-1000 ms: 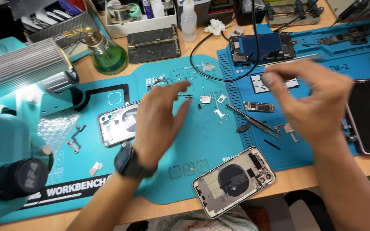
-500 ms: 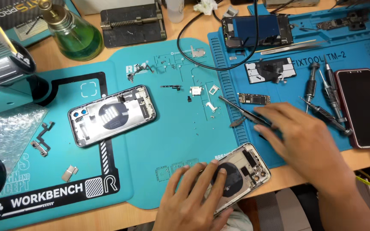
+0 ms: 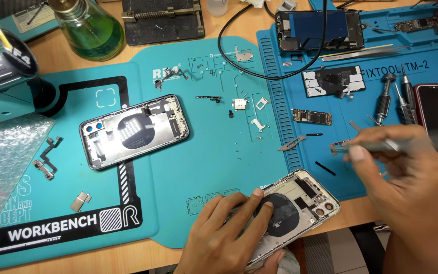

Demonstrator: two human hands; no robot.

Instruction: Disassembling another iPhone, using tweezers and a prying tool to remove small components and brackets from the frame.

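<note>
Your left hand (image 3: pixel 229 228) rests flat on the phone frame (image 3: pixel 300 208), fingers spread. Your right hand (image 3: pixel 406 177) pinches tweezers (image 3: pixel 381 146) gripping 1 small bracket (image 3: pixel 336 147) above the blue mat (image 3: pixel 280 101).

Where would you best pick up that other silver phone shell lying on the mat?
Probably by the two long edges of the silver phone shell, coming from above. It lies flat, open side up, with delicate parts inside, so the fingers should pinch only the outer frame.

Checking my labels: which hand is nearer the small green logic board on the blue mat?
Right. The right hand sits just below-right of the green logic board; the left hand lies farther below-left.
</note>
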